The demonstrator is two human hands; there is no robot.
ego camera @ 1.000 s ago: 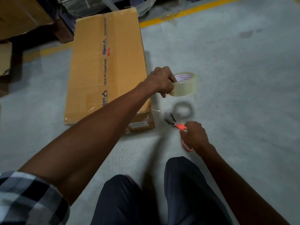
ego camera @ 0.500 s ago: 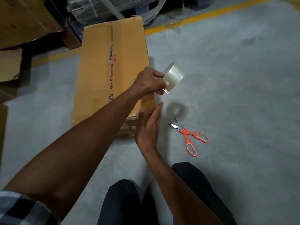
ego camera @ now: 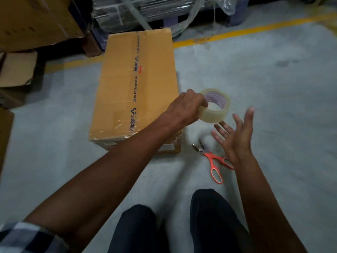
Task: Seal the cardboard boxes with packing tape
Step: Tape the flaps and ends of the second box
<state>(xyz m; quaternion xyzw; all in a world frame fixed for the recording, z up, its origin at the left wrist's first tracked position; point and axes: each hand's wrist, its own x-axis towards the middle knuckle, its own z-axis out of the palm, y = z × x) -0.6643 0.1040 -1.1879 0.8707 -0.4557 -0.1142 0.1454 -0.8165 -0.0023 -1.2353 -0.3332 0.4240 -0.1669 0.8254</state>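
Note:
A long brown cardboard box [ego camera: 127, 92] lies on the grey floor, its top seam covered by clear tape with blue print. My left hand [ego camera: 186, 106] grips a roll of clear packing tape [ego camera: 216, 106] in the air just right of the box's near end. My right hand [ego camera: 235, 134] is open with spread fingers, palm up, just below and right of the roll, not touching it. Orange-handled scissors [ego camera: 212, 161] lie on the floor under my right hand.
More cardboard boxes [ego camera: 27, 21] stand at the left and back left. A plastic-wrapped pallet load [ego camera: 155, 11] sits behind the box. A yellow floor line [ego camera: 255, 30] runs along the back. My knees [ego camera: 209, 225] are at the bottom.
My right hand let go of the scissors, went left near the box's end, then swung right under the roll. My left hand turned the roll and shifted it slightly right.

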